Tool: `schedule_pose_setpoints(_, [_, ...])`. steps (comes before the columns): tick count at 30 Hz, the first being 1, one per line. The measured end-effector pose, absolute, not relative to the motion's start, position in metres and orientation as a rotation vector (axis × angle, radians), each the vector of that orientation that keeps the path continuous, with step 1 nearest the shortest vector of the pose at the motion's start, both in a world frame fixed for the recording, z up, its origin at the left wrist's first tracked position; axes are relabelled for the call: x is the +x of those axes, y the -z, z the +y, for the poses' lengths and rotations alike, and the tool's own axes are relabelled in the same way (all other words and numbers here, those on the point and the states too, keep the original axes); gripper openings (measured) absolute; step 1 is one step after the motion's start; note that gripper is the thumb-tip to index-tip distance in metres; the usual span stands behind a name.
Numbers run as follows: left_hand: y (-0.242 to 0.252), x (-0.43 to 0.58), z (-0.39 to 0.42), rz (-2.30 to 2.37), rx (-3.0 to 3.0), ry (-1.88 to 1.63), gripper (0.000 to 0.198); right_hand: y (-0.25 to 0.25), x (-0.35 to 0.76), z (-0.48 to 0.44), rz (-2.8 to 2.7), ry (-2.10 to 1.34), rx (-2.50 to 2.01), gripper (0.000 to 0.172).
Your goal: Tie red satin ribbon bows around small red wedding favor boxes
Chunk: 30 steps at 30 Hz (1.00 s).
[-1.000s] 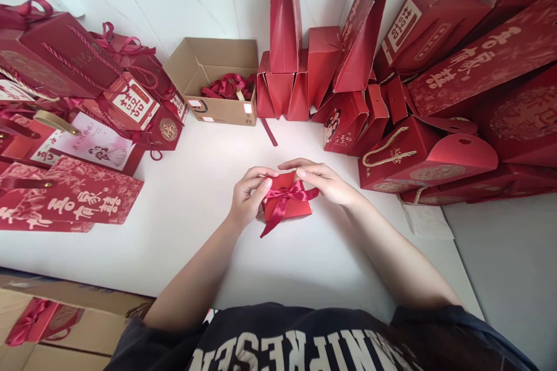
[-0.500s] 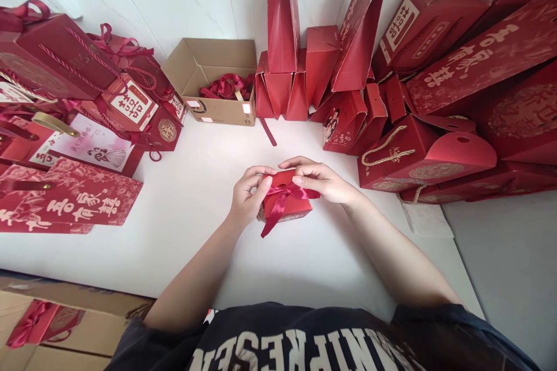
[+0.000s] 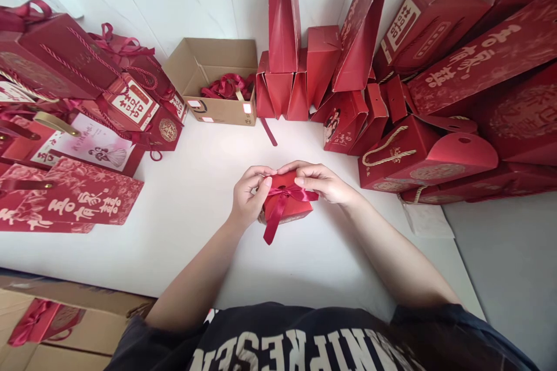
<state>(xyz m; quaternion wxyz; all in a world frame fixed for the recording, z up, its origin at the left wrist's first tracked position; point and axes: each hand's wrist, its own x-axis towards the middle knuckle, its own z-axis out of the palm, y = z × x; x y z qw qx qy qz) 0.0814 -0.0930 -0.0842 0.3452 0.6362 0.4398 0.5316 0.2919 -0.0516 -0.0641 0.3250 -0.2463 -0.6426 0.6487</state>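
A small red gift box (image 3: 298, 207) stands on the white table (image 3: 191, 203) right in front of me. Across its upper part a dark red satin ribbon (image 3: 277, 219) is tied in a bow, one tail hanging down the near side. My left hand (image 3: 248, 197) is closed at the box's upper left, its thumb pressed by the bow. At the upper right my right hand (image 3: 324, 182) pinches with thumb and fingers beside the bow's other loop. The fingertips of both hands meet behind the top, where the far side is hidden.
A cardboard box (image 3: 221, 111) with loose red ribbons stands at the back, a ribbon strip (image 3: 268, 132) near it. Unribboned red boxes (image 3: 278, 93) are stacked behind. Larger gift boxes (image 3: 461, 156) crowd the right; finished-looking ones (image 3: 134, 104) fill the left. A carton (image 3: 87, 342) holds another ribboned box.
The ribbon's hanging tail has shifted slightly down and right. My right fingers have drawn closer to my left fingertips behind the box; both hands keep their grip.
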Motion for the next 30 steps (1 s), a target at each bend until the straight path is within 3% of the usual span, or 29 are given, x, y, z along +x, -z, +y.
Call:
schedule_pose_setpoints(10, [0.074, 0.071, -0.091, 1.042, 1.624, -1.154, 0.038, 0.051, 0.293, -0.055, -1.911, -1.486, -0.706, 0.026])
schedule_pose_setpoints(15, [0.052, 0.064, -0.095, 1.359, 1.791, -1.197, 0.014, 0.043, 0.298, -0.057, -1.944, -1.410, -0.799, 0.028])
schedule_pose_setpoints(19, [0.031, 0.051, -0.106, 1.804, 1.868, -0.883, 0.034, 0.037, 0.300, -0.059, -1.976, -1.361, -0.900, 0.027])
schedule_pose_setpoints(23, [0.022, 0.044, -0.111, 1.642, 1.786, -0.341, 0.052, 0.039, 0.299, -0.059, -2.025, -1.365, -0.915, 0.025])
schedule_pose_setpoints(30, [0.020, 0.048, -0.110, 1.407, 1.700, -0.191, 0.055, 0.043, 0.299, -0.057, -2.027, -1.401, -0.902, 0.026])
